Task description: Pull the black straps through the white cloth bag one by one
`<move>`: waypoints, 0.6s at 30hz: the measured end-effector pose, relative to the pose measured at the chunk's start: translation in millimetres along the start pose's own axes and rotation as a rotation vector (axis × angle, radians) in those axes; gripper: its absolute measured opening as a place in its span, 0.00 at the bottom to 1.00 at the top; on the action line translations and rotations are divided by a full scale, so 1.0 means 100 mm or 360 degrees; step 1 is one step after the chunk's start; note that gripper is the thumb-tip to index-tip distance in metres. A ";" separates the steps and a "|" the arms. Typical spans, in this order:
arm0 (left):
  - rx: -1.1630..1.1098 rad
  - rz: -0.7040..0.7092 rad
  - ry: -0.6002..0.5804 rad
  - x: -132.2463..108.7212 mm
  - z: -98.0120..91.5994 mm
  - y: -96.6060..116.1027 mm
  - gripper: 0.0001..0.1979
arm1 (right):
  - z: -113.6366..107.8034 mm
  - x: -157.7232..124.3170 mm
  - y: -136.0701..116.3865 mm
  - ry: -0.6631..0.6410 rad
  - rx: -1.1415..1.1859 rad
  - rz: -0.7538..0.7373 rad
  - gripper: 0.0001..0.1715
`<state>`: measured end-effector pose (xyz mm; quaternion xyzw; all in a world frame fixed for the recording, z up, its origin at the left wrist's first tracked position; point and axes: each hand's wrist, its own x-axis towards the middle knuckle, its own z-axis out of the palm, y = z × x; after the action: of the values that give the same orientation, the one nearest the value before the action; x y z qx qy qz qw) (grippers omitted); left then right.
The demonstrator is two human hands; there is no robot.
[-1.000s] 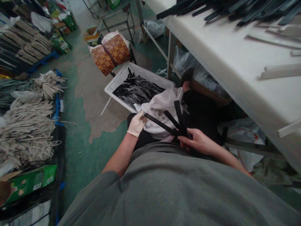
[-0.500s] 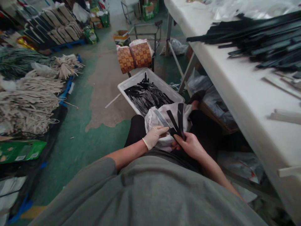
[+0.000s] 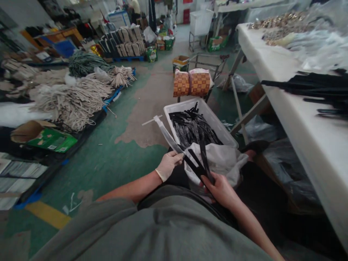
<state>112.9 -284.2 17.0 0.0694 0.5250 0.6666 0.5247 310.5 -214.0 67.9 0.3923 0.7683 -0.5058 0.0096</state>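
Note:
My left hand (image 3: 169, 166), in a thin pale glove, pinches a pale translucent strip (image 3: 168, 137) whose free end sticks up and away to the left. From its fingertips a black strip (image 3: 192, 166) runs across to my right hand (image 3: 221, 189). That bare hand is closed around several black strips, one of them a longer dark strip (image 3: 204, 157) standing up and curving. Whether the pale strip is joined to the black one is hidden by my left fingers. Under both hands a white cloth or bag (image 3: 227, 159) lies over my lap.
Beyond my knees stands a white plastic tub (image 3: 220, 127) holding many black strips (image 3: 191, 127). Behind it is a checked roll (image 3: 194, 82) on a metal-framed seat. A white-topped table (image 3: 293, 119) with black strips runs along my right. Bundled cords (image 3: 73, 105) lie on a pallet at left.
My left hand has moved left, away from my right hand. The pale strip now reaches out to the upper left, and more black strip shows between the hands. The view has tilted up.

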 end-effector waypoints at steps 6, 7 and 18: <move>-0.0206 -0.0454 -0.0066 -0.14 -0.02 -0.30 0.22 | 0.16 0.08 0.07 0.0005 -0.0059 0.0046 0.19; -0.0206 -0.0494 -0.0103 -0.16 0.01 -0.36 0.22 | 0.17 0.09 0.07 0.0012 -0.0046 0.0049 0.19; -0.0213 -0.0855 -0.0122 -0.19 0.02 -0.41 0.16 | 0.13 -0.22 0.23 0.0013 -0.0009 0.0179 0.21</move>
<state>148.2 -301.6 -5.4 -0.0819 0.4591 0.5337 0.7055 335.4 -233.0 52.9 0.4369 0.7465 -0.5005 0.0359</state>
